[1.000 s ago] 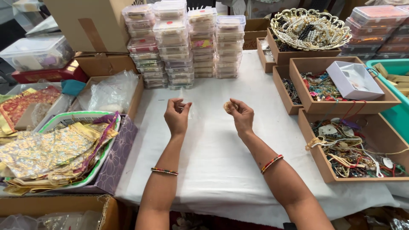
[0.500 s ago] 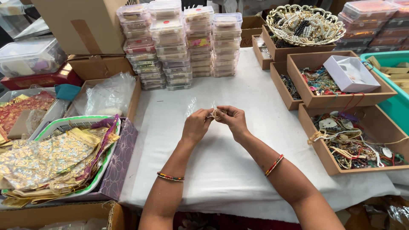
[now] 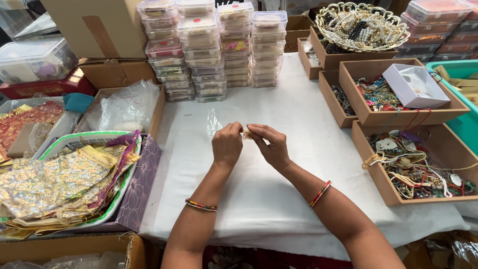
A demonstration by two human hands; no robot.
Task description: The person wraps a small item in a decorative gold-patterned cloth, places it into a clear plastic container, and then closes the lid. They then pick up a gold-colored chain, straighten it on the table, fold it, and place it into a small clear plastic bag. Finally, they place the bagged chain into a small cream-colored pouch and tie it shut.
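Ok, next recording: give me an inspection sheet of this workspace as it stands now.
Surface: white cloth over the table.
Job's things: small golden item pinched between both hands; clear plastic bag at the left hand.
Clutter: stacked clear boxes; wooden trays of jewellery; gold basket of beads; shiny pouches in a tray.
Hands: left hand and right hand, fingertips meeting.
Cables: nothing seen.
Surroundings: cardboard boxes; teal bin.
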